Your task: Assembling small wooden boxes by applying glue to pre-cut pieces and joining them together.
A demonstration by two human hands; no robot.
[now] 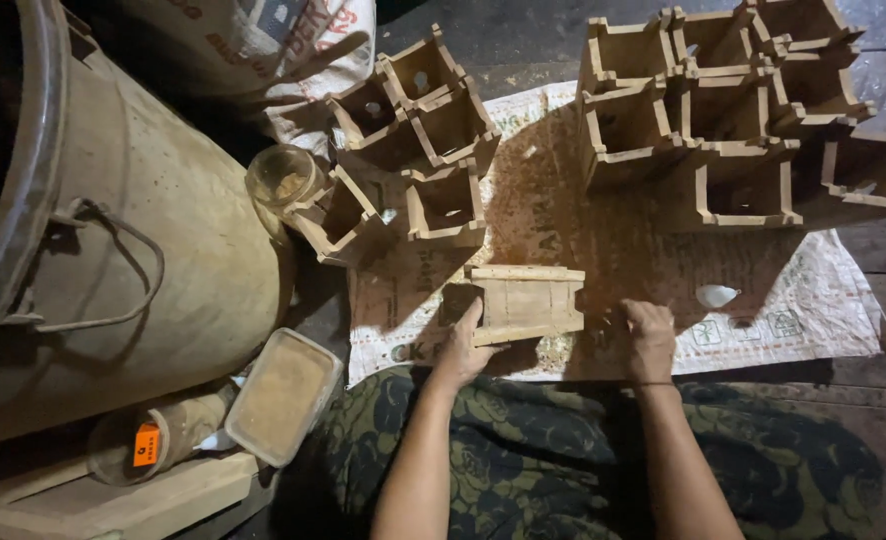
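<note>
Fingers of the left hand (pixel 460 350) grip one wooden mould (pixel 525 303) on a woven sack (pixel 763 300) over dark plank floor; right hand (pixel 649 338) rests curled, empty. Roughly twelve moulds (pixel 723 110) behind, one big drum (pixel 153 240).

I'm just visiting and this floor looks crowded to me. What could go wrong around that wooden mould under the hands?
The left hand holds the wooden mould only at one edge, so it might tip or slide on the woven sack. The right hand rests close to a small white shell-like piece, which could get knocked away. The open tray of powder by the knee could spill.
</note>
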